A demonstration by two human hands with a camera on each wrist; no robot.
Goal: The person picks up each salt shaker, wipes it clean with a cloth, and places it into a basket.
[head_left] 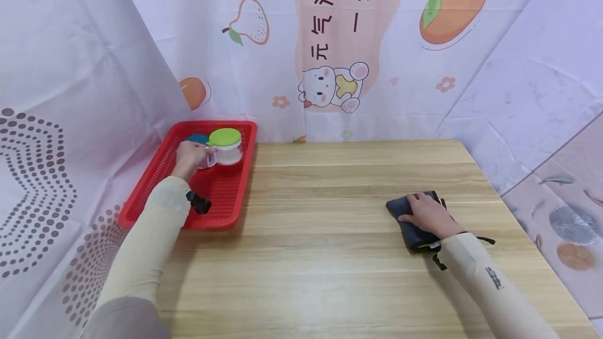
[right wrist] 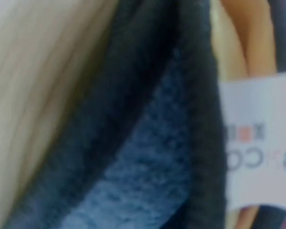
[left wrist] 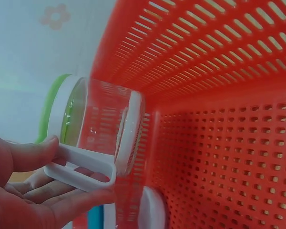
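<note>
At the left, my left hand (head_left: 189, 157) reaches into a red plastic basket (head_left: 252, 171). Its thumb and fingers hold the white handle (left wrist: 81, 167) of a clear seasoning jar (head_left: 229, 155) with a green lid (head_left: 224, 136). In the left wrist view the jar stands against the basket wall. Beside it, partly behind the hand, is a second jar with a blue lid (head_left: 198, 138). On the right of the table, my right hand (head_left: 430, 215) grips a dark blue cloth (head_left: 412, 234) with black edging. A white printed tag (right wrist: 257, 143) shows close up on the cloth.
The wooden table (head_left: 320, 234) stretches between the basket and the cloth. Behind it hangs a printed curtain (head_left: 264, 77) with fruit and a cartoon animal. More patterned sheets (head_left: 42, 93) border the left and right sides. Black straps hang near both wrists.
</note>
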